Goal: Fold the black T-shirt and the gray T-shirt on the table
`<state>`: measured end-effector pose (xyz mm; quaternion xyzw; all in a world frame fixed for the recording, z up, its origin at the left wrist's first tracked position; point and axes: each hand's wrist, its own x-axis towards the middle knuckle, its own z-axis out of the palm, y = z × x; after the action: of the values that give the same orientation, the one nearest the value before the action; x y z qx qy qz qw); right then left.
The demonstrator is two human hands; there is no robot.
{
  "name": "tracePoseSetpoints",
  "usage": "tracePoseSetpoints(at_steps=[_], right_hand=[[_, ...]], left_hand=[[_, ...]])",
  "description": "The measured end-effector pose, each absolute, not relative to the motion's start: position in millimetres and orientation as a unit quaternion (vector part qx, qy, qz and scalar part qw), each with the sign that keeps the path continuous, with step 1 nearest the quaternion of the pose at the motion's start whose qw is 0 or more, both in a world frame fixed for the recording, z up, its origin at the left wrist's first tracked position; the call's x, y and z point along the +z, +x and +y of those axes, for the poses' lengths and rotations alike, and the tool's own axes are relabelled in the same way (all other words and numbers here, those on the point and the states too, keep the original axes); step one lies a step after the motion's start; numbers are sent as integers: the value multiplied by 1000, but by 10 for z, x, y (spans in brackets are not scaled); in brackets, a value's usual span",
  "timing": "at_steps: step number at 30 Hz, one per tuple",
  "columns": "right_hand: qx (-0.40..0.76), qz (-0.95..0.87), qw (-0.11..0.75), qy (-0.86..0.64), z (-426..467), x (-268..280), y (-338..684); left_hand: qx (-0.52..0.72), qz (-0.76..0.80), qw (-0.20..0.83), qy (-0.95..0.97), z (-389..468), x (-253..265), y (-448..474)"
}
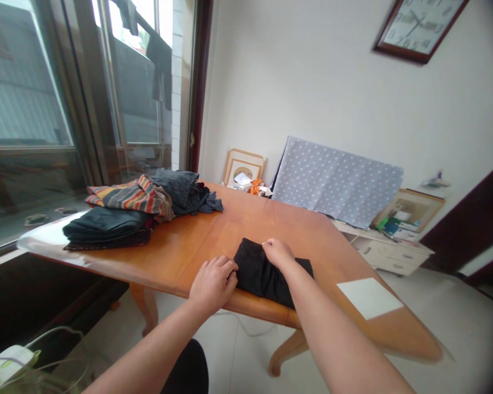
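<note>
A folded black garment [252, 273] lies flat at the near edge of the wooden table [246, 216]. My left hand [214, 282] is at its left end, with curled fingers closed on the edge of the cloth. My right hand [278, 253] rests on top near the garment's far edge, its fingers bent into the fabric; the fingertips are partly hidden. Which kind of garment it is cannot be made out.
At the table's left sit folded dark clothes [107, 224], a striped cloth [127, 196] and a crumpled grey garment [176, 189]. A white sheet [370, 297] lies on the right. Beyond stand a dotted cloth cover [337, 178] and a low white cabinet [388, 254].
</note>
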<state>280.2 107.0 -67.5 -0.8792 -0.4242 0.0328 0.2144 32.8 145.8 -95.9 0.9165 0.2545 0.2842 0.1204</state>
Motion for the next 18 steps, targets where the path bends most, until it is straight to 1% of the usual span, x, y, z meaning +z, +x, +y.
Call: tracePoseSetpoints(at_steps=[5,9,14,18], right_hand=[[12,-404,211,-890,1150,-722,2844],[0,-393,204,-897,1155,-710,2905],[8,-434,203,-878,1272,-677,2867],[40,-484,193,-853,1408,-694,2743]], left_hand=[[268,271,104,919,1434,-910,333],[269,275,118,916,1432,-900,327],[286,263,151,909,1448,-909,301],[282,255,160,911,1456,-916,289]])
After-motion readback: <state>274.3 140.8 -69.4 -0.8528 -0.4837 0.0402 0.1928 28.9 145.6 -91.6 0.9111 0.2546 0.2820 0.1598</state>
